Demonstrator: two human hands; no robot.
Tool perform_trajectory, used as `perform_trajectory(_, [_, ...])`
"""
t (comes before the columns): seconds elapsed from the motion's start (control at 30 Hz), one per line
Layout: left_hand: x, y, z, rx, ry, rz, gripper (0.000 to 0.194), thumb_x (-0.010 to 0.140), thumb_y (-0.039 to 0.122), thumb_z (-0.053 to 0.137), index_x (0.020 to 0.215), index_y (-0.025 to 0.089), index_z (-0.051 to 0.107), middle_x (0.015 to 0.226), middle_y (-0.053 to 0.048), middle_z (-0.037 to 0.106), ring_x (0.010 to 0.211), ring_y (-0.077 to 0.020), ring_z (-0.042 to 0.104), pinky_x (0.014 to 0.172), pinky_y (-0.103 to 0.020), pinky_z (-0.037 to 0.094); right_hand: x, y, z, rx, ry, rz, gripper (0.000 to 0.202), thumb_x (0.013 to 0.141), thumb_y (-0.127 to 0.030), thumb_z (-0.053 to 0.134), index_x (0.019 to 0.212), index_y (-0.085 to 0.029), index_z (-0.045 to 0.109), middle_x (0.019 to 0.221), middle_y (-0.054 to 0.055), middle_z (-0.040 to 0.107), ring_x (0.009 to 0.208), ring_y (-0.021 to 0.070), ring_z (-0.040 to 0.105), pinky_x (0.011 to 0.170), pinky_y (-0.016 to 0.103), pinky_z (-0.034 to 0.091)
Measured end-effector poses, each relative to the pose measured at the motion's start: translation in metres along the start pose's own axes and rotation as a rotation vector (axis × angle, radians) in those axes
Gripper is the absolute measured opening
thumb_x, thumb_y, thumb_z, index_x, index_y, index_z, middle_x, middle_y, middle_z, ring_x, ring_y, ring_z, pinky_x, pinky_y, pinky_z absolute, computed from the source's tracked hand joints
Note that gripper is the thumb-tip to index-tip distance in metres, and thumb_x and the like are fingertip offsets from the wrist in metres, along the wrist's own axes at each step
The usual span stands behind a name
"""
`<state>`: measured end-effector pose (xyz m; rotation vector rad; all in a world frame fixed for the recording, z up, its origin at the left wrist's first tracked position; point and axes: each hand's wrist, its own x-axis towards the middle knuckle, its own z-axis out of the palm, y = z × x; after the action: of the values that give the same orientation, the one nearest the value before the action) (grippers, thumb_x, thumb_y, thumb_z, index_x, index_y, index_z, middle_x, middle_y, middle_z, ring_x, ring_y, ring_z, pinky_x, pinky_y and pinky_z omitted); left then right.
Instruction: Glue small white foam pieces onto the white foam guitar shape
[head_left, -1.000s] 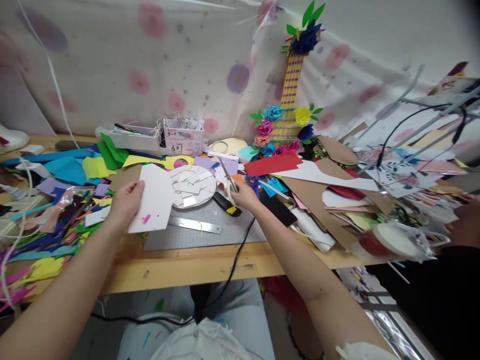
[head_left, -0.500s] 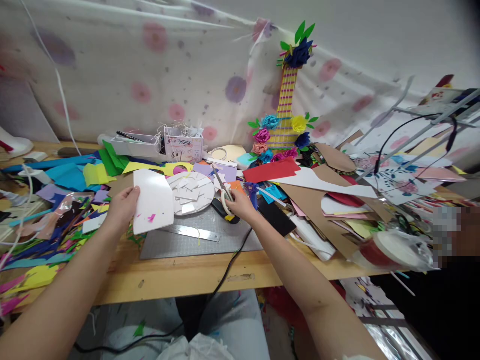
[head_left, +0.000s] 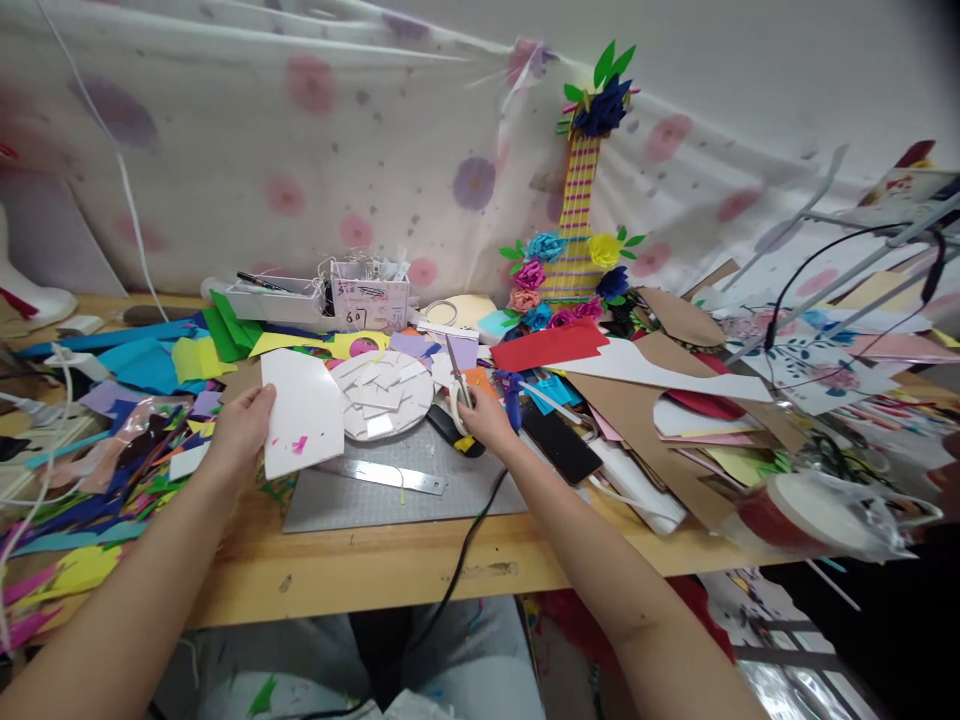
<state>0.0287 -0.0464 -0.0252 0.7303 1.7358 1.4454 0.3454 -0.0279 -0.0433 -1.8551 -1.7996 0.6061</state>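
Observation:
My left hand grips the left edge of a white board piece marked with small pink spots. In my right hand is a pair of scissors, blades pointing up and away from me. Between the hands lies a white disc with several loose white strips on it. A black and yellow tool rests beneath my right hand. Nearer me, a steel ruler crosses the grey cutting mat.
Colourful paper scraps heap at the left. A phone, cardboard sheets and a roll in plastic crowd the right. A flower-trimmed yellow paper guitar leans on the curtain; a black cable hangs over the table edge.
The scissors have turned more upright in my right hand. My left hand has drawn the white board slightly left and down. The view has shifted a little.

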Motion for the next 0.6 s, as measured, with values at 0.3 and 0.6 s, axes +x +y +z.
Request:
perform_trajectory(0.3, [0.022,0.021,0.000,0.150,0.063,0.093,0.028,0.083,0.020,0.053,0.105,0.010,0.066,0.079,-0.003,0.069,0.066,-0.0120,0.057,0.058,-0.021,0.044,0.011,0.004,-0.002,-0.058,-0.030,0.027,0.024,0.082,-0.042,0.053,0.094,-0.020,0.056,0.096,0.008,0.067,0.088,0.0227,0.062,0.070,0.029,0.043])
perform_trajectory(0.6, [0.041,0.008,-0.007,0.523,-0.276,0.082,0.044,0.068,0.045,0.065,0.097,0.013,0.070,0.065,-0.001,0.069,0.053,-0.0150,0.053,0.044,-0.022,0.039,0.027,0.001,0.005,-0.099,-0.033,0.116,0.024,0.082,-0.039,0.056,0.096,-0.019,0.056,0.104,0.011,0.066,0.096,0.0249,0.061,0.074,0.031,0.044])
